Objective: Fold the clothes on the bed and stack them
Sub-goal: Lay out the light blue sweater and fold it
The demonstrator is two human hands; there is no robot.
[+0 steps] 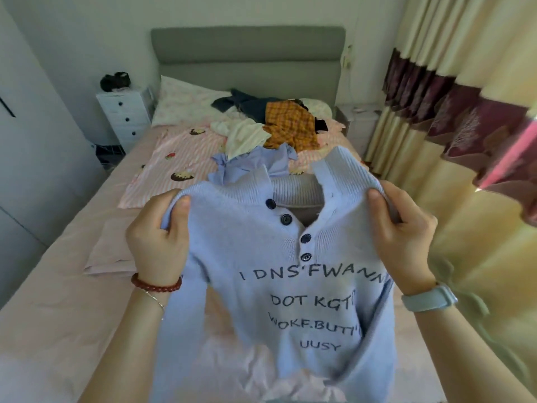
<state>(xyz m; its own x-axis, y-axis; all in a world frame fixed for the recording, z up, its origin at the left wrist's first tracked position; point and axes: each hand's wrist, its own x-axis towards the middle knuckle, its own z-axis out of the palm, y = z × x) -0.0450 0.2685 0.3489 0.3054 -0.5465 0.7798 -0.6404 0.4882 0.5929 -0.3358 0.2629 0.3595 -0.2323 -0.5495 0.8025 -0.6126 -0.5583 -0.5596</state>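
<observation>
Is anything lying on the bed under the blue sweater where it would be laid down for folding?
Nothing visible. Both hands, left and right, hold the sweater up by its shoulders; the sheet nearby is bare, though the sweater hides the patch directly beneath. A folded pink garment lies to the left.

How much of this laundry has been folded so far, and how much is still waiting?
Done: one folded pink piece lies flat on the bed at the left. In hand: a light blue sweater, held up by its shoulders by the left hand and right hand, not yet folded. Left: a loose pile near the headboard, including an orange plaid garment, a cream one, dark ones and a blue shirt. So it looks early.
</observation>
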